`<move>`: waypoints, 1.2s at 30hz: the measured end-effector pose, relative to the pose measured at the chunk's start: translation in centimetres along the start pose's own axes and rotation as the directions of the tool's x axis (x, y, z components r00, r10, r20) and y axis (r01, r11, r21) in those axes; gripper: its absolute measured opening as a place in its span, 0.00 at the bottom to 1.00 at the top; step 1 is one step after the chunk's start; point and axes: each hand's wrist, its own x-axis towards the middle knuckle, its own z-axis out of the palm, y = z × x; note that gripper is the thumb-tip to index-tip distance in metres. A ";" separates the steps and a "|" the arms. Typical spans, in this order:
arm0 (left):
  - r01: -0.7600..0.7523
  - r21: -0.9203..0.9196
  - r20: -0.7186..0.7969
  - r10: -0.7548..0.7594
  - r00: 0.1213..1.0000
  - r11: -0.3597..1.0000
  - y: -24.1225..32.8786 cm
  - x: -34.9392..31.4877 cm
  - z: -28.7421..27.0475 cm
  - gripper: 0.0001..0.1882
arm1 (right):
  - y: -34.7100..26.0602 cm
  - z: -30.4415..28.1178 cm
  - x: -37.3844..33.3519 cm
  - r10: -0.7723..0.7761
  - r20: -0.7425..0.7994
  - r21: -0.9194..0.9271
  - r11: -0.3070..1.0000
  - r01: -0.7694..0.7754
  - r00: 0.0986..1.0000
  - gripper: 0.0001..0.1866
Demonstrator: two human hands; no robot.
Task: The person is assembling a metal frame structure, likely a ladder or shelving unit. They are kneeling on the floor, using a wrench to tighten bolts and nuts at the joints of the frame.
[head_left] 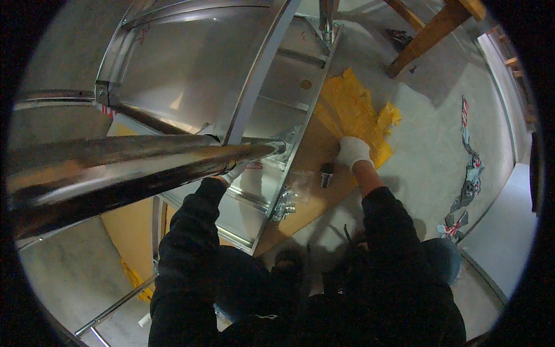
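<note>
My right hand [352,151], in a white glove, reaches down onto a crumpled yellow plastic sheet [352,110] lying on a brown board [315,153]; whether it grips anything I cannot tell. My left hand [236,171], also gloved in white, rests against a sheet-metal duct frame [231,75] and is mostly hidden behind a thick metal pipe [127,165] that crosses close in front of the camera. A small dark cylindrical object [326,172] stands on the board just left of my right hand. A clear bag of metal fasteners [284,203] lies by the duct's edge.
Wooden ladder legs [430,34] stand at the upper right on the concrete floor [439,139]. Torn scraps of printed paper [469,168] lie at the right. A thin metal rod [115,309] and more yellow plastic [136,280] sit at the lower left.
</note>
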 end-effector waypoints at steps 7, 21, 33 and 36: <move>-0.047 0.238 0.162 0.008 0.987 0.970 3.2 3.7 -3.1 0.14 | 0.4 -0.5 -0.1 0.029 0.006 -0.026 0.999 -0.029 1.000 0.16; 0.135 0.187 0.097 -0.155 0.983 0.973 1.8 3.3 -0.5 0.15 | 0.2 0.2 0.6 0.006 -0.034 0.007 1.000 -0.006 0.999 0.16; 0.172 0.128 0.065 -0.182 0.981 0.977 1.7 2.2 0.8 0.15 | 0.7 0.2 0.7 0.007 -0.017 0.000 1.000 -0.007 1.000 0.20; 0.178 0.117 0.055 -0.185 0.981 0.977 1.7 1.8 1.0 0.15 | 0.7 -0.2 0.4 0.008 0.002 -0.011 1.000 -0.007 1.000 0.21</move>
